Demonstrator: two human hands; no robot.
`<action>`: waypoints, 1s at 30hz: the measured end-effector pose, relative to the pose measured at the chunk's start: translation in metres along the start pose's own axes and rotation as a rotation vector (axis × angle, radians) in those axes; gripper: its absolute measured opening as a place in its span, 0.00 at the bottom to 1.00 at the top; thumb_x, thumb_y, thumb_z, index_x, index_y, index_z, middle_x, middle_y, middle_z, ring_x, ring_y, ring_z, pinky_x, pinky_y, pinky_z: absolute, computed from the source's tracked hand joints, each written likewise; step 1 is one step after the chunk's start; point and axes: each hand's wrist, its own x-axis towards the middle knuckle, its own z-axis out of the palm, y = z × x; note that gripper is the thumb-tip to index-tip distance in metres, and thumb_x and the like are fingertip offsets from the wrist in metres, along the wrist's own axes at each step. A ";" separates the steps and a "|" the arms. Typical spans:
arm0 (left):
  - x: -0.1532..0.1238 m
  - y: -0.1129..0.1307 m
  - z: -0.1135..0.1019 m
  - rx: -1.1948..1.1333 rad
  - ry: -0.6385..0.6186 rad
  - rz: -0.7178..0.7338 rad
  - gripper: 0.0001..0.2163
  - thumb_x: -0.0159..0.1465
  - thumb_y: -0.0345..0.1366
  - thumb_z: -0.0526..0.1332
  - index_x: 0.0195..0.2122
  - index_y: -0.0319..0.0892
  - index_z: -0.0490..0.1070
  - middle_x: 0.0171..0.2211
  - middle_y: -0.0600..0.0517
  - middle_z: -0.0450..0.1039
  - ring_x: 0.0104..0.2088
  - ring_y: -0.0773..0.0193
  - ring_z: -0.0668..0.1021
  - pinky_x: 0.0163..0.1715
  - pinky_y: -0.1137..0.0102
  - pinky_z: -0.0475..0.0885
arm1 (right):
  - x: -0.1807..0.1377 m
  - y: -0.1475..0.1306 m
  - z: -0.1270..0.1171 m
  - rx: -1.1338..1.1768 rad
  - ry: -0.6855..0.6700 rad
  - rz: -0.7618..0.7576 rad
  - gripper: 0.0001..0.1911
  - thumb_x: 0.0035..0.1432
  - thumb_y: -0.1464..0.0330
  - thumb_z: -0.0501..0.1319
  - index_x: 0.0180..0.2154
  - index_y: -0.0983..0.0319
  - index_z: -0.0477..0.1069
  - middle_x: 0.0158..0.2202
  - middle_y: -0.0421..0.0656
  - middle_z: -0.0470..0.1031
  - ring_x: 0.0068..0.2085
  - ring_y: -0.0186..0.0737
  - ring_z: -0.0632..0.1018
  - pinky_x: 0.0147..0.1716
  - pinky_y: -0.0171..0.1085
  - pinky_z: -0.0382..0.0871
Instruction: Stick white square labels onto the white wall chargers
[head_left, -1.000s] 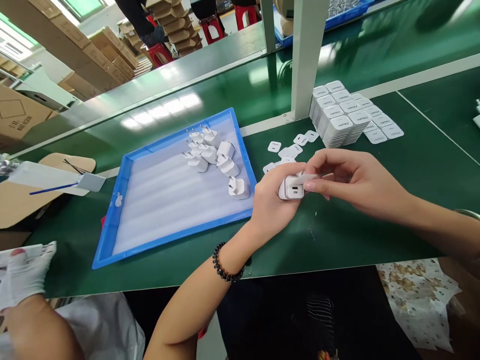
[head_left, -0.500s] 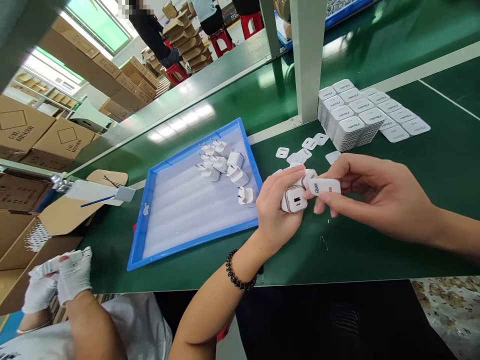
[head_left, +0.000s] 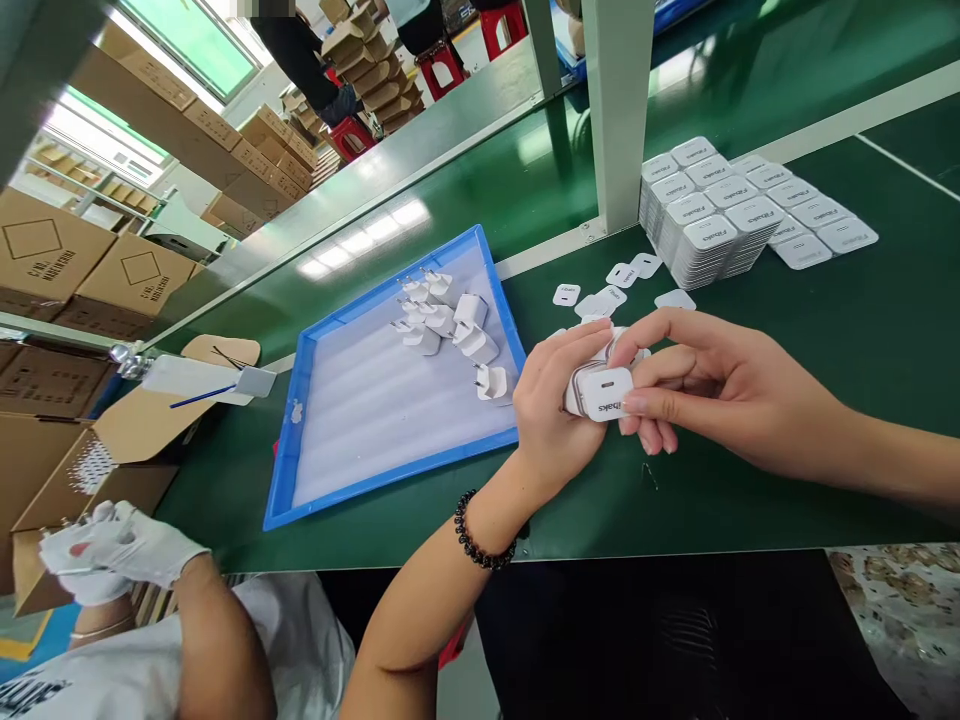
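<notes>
My left hand [head_left: 551, 415] is wrapped round a white charger [head_left: 572, 396], its end face turned toward me. A second white piece shows partly behind it, between my hands. Between finger and thumb, my right hand [head_left: 727, 390] pinches a small white printed card [head_left: 606, 393] with a slot in it. This card lies over the charger's end face and covers the port. Whether it sits flush, I cannot tell. Loose cards [head_left: 604, 301] are scattered just beyond my hands. Several white chargers [head_left: 472, 342] with pins lie in the blue-rimmed tray [head_left: 397, 478] to the left.
Stacked sheets of printed cards [head_left: 709, 235] stand at the right, beside a metal post [head_left: 619, 120]. At the far left a co-worker's gloved hands [head_left: 142, 545] hold white pieces by an open carton [head_left: 135, 490]. The green table's [head_left: 712, 510] front edge runs below my wrists.
My right hand has brought the card left onto the charger's end face, turning it and covering the port that showed before. The co-worker's gloved hands have shifted by the carton.
</notes>
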 end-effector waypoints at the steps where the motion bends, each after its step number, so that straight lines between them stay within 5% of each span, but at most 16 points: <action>1: 0.000 0.000 0.000 0.003 -0.001 0.003 0.13 0.64 0.39 0.69 0.48 0.44 0.74 0.49 0.46 0.82 0.49 0.58 0.83 0.47 0.63 0.80 | 0.000 0.001 0.000 0.010 -0.005 0.013 0.06 0.65 0.69 0.63 0.43 0.58 0.67 0.26 0.36 0.78 0.24 0.35 0.79 0.24 0.33 0.75; 11: 0.000 0.002 0.001 0.037 -0.004 0.030 0.13 0.64 0.43 0.69 0.46 0.43 0.75 0.48 0.46 0.82 0.48 0.57 0.83 0.46 0.63 0.79 | 0.001 0.002 0.000 0.024 0.009 0.030 0.06 0.64 0.72 0.62 0.41 0.58 0.67 0.25 0.36 0.78 0.23 0.33 0.77 0.23 0.32 0.73; 30: 0.000 0.001 0.002 0.008 -0.011 0.044 0.08 0.66 0.35 0.68 0.45 0.43 0.75 0.48 0.47 0.82 0.47 0.61 0.83 0.45 0.65 0.79 | 0.002 0.002 -0.002 0.038 -0.006 0.066 0.09 0.64 0.73 0.62 0.40 0.57 0.63 0.24 0.34 0.76 0.22 0.32 0.75 0.25 0.33 0.71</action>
